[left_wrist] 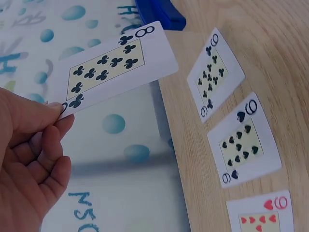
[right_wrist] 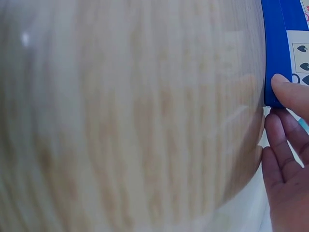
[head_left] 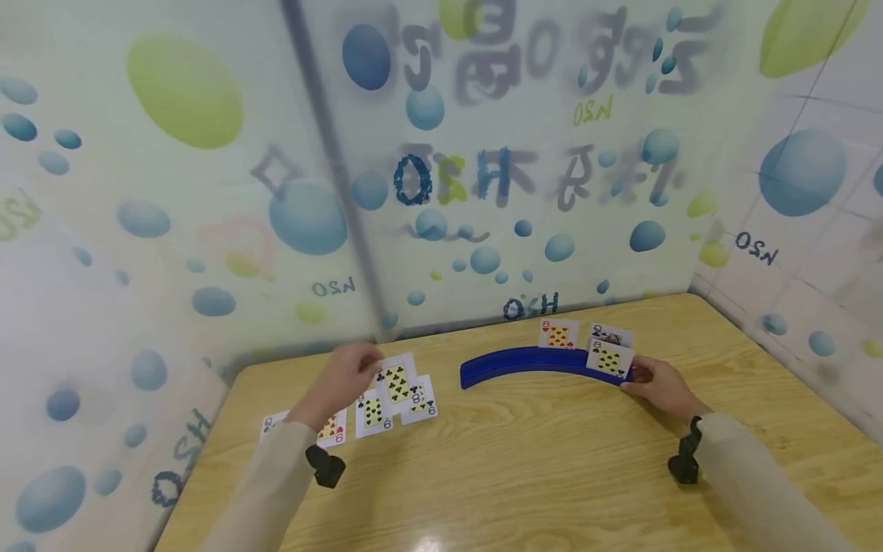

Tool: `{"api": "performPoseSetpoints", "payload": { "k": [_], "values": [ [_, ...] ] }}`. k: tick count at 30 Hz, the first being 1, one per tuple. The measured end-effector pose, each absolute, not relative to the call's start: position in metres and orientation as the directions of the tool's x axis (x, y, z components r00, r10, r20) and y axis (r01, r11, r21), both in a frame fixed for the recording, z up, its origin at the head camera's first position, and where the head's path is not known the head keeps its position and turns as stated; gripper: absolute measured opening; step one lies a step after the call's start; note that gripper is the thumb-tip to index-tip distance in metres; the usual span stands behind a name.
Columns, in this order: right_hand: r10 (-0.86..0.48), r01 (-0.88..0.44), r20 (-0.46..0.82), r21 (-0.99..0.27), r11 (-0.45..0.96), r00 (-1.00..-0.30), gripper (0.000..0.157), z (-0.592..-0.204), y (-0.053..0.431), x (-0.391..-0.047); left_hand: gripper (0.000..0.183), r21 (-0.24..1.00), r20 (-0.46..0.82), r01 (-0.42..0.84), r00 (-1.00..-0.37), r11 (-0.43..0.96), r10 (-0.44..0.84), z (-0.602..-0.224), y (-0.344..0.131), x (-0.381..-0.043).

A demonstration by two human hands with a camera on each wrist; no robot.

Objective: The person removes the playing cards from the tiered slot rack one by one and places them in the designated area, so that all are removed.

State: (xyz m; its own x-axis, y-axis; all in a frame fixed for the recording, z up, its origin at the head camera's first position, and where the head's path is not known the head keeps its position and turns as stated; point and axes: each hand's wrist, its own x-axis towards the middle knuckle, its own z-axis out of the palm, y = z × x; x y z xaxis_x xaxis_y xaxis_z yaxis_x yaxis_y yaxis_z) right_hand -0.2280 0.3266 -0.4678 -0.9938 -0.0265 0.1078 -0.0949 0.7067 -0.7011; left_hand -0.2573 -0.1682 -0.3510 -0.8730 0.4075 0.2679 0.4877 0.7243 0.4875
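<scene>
Between thumb and index finger my left hand (head_left: 345, 379) pinches an eight of clubs (left_wrist: 106, 67) by one corner, raised above the table. Lying below it are a nine of clubs (left_wrist: 212, 75), a nine of spades (left_wrist: 244, 142) and a nine of hearts (left_wrist: 260, 212). My right hand (head_left: 658, 387) grips the right end of a curved blue card holder (head_left: 513, 362), its thumb on the front face. Standing in that holder are an eight of hearts (head_left: 559, 334) and, near the right hand, an eight of spades (head_left: 609, 359) in front of a queen (head_left: 612, 333).
Another card (head_left: 271, 420) lies at the far left, partly hidden by the left sleeve. The wooden table (head_left: 524, 468) ends at a wall (head_left: 483, 268) printed with bubbles along its back. A second wall closes in on the right.
</scene>
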Motion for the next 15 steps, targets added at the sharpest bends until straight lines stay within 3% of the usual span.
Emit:
{"api": "performPoseSetpoints", "payload": {
  "k": [15],
  "values": [
    [-0.041,-0.109,0.113,-0.704,0.702,-0.993,0.046,-0.47,0.328,-0.228,0.008,0.473,0.064,0.385,-0.912,0.793,0.404,-0.354,-0.259,-0.22]
  ]
}}
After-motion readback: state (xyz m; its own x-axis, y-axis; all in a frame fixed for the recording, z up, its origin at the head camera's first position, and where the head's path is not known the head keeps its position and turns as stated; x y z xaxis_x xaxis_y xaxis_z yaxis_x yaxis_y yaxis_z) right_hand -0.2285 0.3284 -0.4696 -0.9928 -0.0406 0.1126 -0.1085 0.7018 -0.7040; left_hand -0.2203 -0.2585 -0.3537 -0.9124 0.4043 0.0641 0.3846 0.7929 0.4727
